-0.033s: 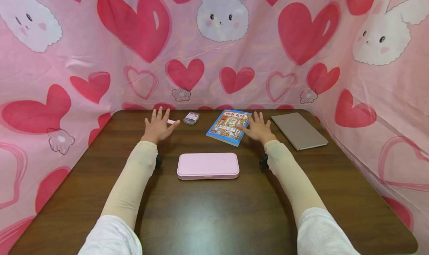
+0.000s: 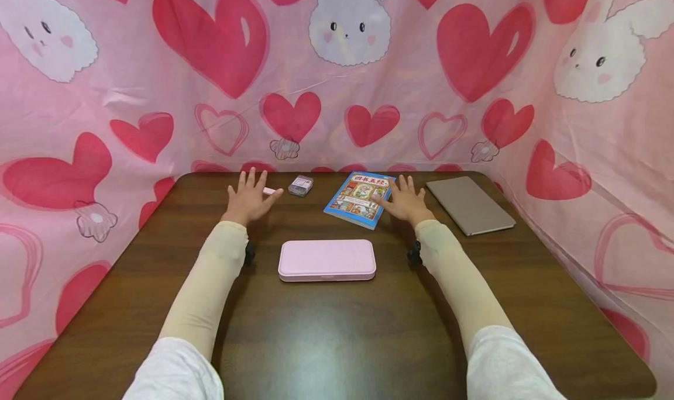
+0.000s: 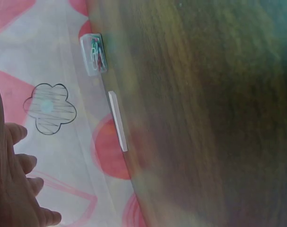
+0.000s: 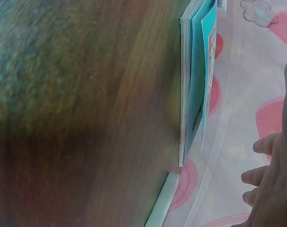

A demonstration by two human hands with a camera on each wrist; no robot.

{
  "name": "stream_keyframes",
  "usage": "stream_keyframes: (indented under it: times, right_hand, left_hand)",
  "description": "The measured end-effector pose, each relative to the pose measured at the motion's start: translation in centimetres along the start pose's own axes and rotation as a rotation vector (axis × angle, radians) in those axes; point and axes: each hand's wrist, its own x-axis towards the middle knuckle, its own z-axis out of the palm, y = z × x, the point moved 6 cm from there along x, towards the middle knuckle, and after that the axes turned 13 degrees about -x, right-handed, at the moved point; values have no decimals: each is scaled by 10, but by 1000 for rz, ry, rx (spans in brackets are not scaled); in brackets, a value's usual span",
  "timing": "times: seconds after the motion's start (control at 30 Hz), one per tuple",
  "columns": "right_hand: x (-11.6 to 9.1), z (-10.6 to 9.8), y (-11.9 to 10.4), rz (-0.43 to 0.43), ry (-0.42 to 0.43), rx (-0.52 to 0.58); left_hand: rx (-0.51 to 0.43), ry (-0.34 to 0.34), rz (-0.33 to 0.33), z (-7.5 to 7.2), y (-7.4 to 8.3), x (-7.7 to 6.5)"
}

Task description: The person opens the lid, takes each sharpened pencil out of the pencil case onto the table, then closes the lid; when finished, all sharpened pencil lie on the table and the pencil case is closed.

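My left hand (image 2: 247,201) is held over the far left of the table, fingers spread, holding nothing. Close to its thumb lie a small pale pink bar (image 2: 269,191) and a clear box (image 2: 301,185); coloured paper clips show inside the box in the left wrist view. My right hand (image 2: 406,202), also with spread fingers and nothing in it, overlaps the right edge of a blue picture-covered book (image 2: 358,200) in the head view. The right wrist view shows the book's cover (image 4: 207,71) slightly lifted. Between my forearms sits a closed pink case (image 2: 326,259).
A flat grey-brown item (image 2: 470,206), like a notebook or closed laptop, lies right of my right hand. The brown wooden table (image 2: 337,341) has rounded corners. Pink cloth (image 2: 411,78) printed with hearts and rabbits hangs behind and along both sides.
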Motion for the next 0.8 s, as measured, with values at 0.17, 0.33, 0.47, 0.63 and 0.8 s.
stream_keyframes:
  times: [0.17,0.33,0.47,0.63,0.8]
  right_hand:
    - [1,-3,1,5,6,-4]
    - [0,-3,1,0,-3,0]
    - [-2,-4,-2,-18,11,15]
    - [-14,-8,-12,-72,52,9]
    - [-37,-17,-29,-170,152,-3]
  left_hand:
    - [-14,1,-1,-3,-1,-1]
    - [-32,19,-3,-7,-4,-6]
    - [-42,34,6,-10,-6,-11]
    - [-52,30,30,-11,-5,-23]
    - [-84,5,115,-13,3,-46]
